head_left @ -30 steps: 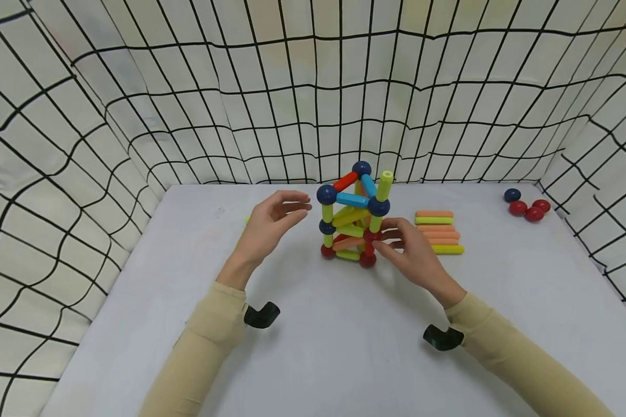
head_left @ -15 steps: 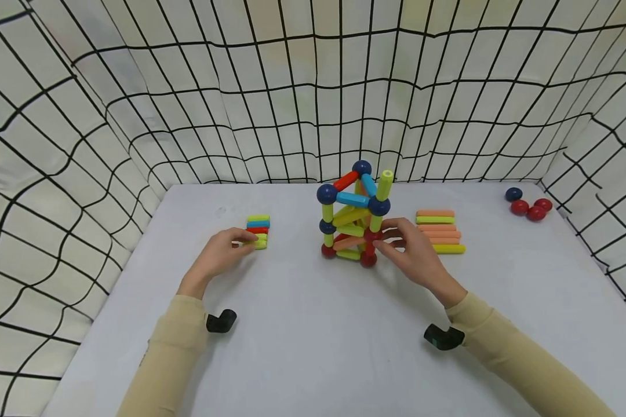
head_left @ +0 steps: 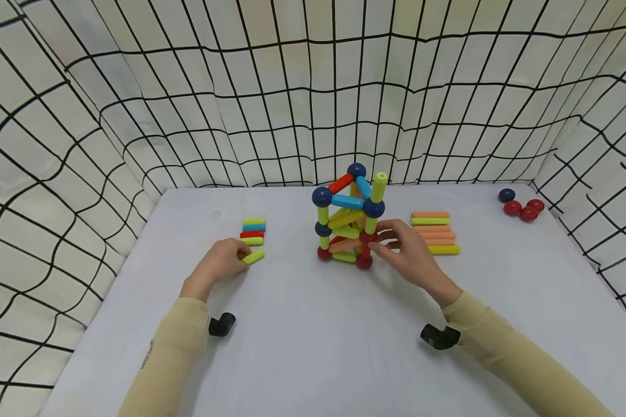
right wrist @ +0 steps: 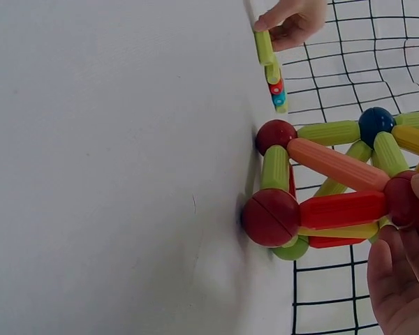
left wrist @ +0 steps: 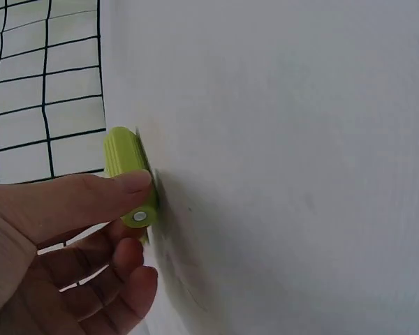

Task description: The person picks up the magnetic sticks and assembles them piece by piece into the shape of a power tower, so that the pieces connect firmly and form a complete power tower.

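My left hand pinches a short lime-green magnetic rod between thumb and fingers, close over the table. A metal dot shows on the rod's end in the left wrist view. Just behind it lies a short row of rods, with a red rod and a blue rod among lime ones. My right hand holds a red ball at mid-height on the tower of balls and rods. Blue balls top the tower, and one lime rod stands upright from the right one.
Right of the tower lie several longer rods, including an orange rod and a yellow rod. A blue ball and several red balls sit at the back right. Black-lined netting stands behind the white table.
My left hand has moved left from beside the tower to the short rods, and has drawn one lime rod toward me out of the row. My right hand stays at the red ball.
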Available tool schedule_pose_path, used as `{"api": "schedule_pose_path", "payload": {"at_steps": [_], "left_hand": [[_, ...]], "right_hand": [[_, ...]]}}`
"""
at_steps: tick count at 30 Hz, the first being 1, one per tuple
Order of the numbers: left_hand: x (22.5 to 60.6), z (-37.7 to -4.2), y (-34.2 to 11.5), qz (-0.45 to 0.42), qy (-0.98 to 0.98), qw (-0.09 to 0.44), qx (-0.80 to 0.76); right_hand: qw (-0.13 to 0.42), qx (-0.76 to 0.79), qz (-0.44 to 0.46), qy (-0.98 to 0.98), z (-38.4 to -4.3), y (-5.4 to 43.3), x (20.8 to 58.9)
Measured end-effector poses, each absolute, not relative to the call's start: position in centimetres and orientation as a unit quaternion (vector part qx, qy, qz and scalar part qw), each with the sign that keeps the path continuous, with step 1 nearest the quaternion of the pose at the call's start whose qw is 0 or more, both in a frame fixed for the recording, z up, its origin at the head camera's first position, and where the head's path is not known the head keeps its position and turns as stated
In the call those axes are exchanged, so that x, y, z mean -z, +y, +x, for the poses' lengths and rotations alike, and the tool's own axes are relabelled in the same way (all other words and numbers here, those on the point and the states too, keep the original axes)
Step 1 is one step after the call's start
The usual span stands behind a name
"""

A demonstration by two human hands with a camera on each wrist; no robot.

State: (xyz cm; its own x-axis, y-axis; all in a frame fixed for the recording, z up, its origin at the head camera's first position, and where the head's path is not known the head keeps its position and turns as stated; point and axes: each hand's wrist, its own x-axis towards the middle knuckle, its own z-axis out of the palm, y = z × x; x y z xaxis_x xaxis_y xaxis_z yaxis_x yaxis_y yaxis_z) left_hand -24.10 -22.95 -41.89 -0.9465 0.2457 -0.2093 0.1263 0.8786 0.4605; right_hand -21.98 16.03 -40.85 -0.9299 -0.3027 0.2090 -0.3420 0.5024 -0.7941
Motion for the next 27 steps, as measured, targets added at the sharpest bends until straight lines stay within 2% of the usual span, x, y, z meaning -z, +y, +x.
{"api": "schedule_pose_path", "payload": {"at_steps": [5, 10, 15, 19, 23, 27], "left_hand": [[41.5, -23.9, -21.3, 0.111, 0.963, 0.136, -0.203], [40.6, -23.9, -19.5, 0.127, 0.956, 0.105, -0.242], [38.2, -23.9, -17.1, 0.129, 0.901, 0.061, -0.410], [35.8, -24.3, -15.0, 0.121, 0.834, 0.004, -0.539], [33.9, -24.7, -13.2, 0.127, 0.787, -0.055, -0.601], [33.0, -24.9, -12.0, 0.139, 0.777, -0.073, -0.610]], "right_hand": [[0.023, -0.458, 0.187, -0.869, -22.0, 16.0, 40.8], [0.023, -0.461, 0.187, -0.867, -21.8, 15.9, 40.7], [0.021, -0.465, 0.187, -0.865, -21.9, 15.9, 40.8], [0.020, -0.465, 0.187, -0.865, -22.0, 15.9, 41.0], [0.020, -0.466, 0.184, -0.865, -21.9, 15.9, 40.9], [0.018, -0.466, 0.182, -0.866, -21.8, 15.9, 40.8]]}}
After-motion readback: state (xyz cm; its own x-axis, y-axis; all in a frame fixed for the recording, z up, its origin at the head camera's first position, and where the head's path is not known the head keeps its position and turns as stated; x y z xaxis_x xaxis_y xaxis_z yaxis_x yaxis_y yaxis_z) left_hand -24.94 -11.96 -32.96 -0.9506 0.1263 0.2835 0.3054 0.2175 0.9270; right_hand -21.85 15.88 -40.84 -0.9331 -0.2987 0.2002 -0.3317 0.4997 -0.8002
